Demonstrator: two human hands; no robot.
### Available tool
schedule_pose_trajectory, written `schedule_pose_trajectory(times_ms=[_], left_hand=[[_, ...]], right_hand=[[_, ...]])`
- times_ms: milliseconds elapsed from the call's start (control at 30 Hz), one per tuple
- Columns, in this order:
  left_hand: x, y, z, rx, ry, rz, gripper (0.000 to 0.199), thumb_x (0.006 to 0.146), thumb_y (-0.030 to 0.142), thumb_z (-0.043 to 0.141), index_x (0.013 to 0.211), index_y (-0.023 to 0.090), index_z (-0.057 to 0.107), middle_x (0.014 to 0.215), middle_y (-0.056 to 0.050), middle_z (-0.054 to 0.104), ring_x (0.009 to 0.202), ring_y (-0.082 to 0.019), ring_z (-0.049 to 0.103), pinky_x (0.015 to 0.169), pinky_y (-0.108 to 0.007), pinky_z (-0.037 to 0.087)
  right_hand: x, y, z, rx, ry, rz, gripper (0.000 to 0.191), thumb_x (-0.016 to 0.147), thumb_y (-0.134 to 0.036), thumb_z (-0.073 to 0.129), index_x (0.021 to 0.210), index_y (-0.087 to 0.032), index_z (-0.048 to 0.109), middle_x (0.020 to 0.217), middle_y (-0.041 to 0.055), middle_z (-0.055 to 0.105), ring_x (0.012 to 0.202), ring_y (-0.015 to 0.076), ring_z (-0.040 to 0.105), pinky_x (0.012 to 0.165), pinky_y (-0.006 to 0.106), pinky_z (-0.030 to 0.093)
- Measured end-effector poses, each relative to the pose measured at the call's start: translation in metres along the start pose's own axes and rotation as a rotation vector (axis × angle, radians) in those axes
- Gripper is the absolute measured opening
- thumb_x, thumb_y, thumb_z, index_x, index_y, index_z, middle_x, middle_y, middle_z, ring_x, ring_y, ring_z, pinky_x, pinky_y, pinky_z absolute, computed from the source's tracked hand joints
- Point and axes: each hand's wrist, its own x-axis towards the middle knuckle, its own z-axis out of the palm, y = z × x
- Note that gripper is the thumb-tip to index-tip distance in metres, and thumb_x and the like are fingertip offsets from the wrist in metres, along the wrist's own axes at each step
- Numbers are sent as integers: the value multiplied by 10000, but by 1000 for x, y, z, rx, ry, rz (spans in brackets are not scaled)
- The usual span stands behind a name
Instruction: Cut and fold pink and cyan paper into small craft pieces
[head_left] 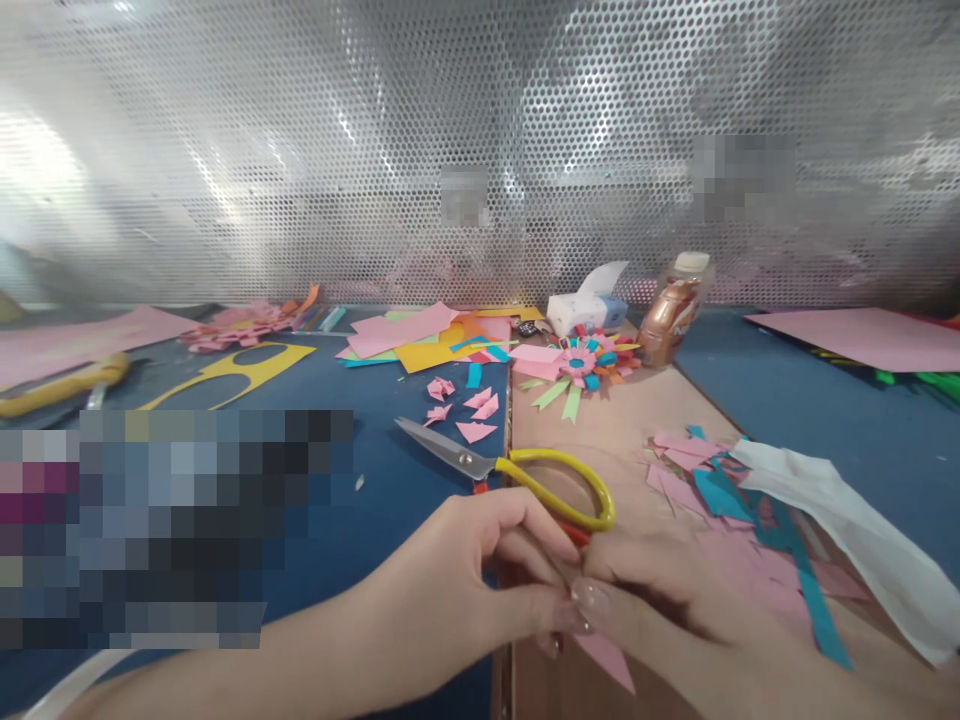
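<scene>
Grip: the left hand [480, 580] and the right hand [675, 600] meet at the fingertips, both pinching a pink paper piece [609, 662] between thumb and fingers. The thumbs lie side by side; the paper's pointed free end emerges beneath them toward 5 o'clock. Its remainder is hidden by the fingers.

Clock directions taken from the hands. Just beyond, at 11 o'clock: yellow-handled scissors [466, 460], blades pointing toward 10, lying across the seam between the blue mat [390, 560] and the brown board [622, 425]. Past the blades, also at 11: several small folded pink papers [477, 431], then overlapping coloured paper sheets [420, 330].

At 12: a multicoloured paper rosette [577, 362], with a tissue pack [581, 315] behind it. Toward 1: a bottle [664, 320] with a pale cap. At 2: pink and blue paper scraps [724, 495], partly under a white tissue strip [847, 530]. At 10: a yellow sheet [259, 383] with rounded openings; beyond it, a pink paper flower [236, 325].
</scene>
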Motion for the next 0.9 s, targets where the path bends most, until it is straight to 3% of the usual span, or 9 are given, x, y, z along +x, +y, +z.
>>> schedule_pose_trajectory(times_ms=[167,400,633,767,900], left_hand=[[4,-7,-3,-109,-99,-81,164,616,175,666,674,144,516,602,22,618,544,-82,574,524,-168,433],[5,-9,-5,-98,-21,-67,150,611,203,677,665,134,555,576,17,625,498,-76,568,439,-139,391],[6,-8,-5,-106,-76,-97,166,611,237,678,677,135,564,581,6,625,509,-88,568,453,-160,411],[6,-4,-5,-75,0,-75,180,638,263,665,671,125,554,555,6,605,485,-69,538,463,-162,398],[6,0,-4,-111,61,-40,186,676,274,638,691,123,529,677,-43,641,546,-82,547,501,-189,411]], right_hand=[[1,4,3,122,5,-62,351,858,-265,328,551,-184,478,528,-25,540,521,75,520,504,153,421],[-2,13,3,-154,96,3,335,854,-263,342,550,-180,455,504,-27,478,488,73,460,422,156,339],[-2,-1,-5,-178,63,-99,320,822,-143,328,516,-186,413,447,-49,457,402,52,423,363,146,291],[-1,3,-5,-200,120,-103,308,829,-172,316,536,-188,409,481,-35,472,463,72,452,410,160,326],[1,10,0,-253,103,-74,287,832,-223,335,564,-180,429,507,-29,488,462,72,427,406,159,323]])
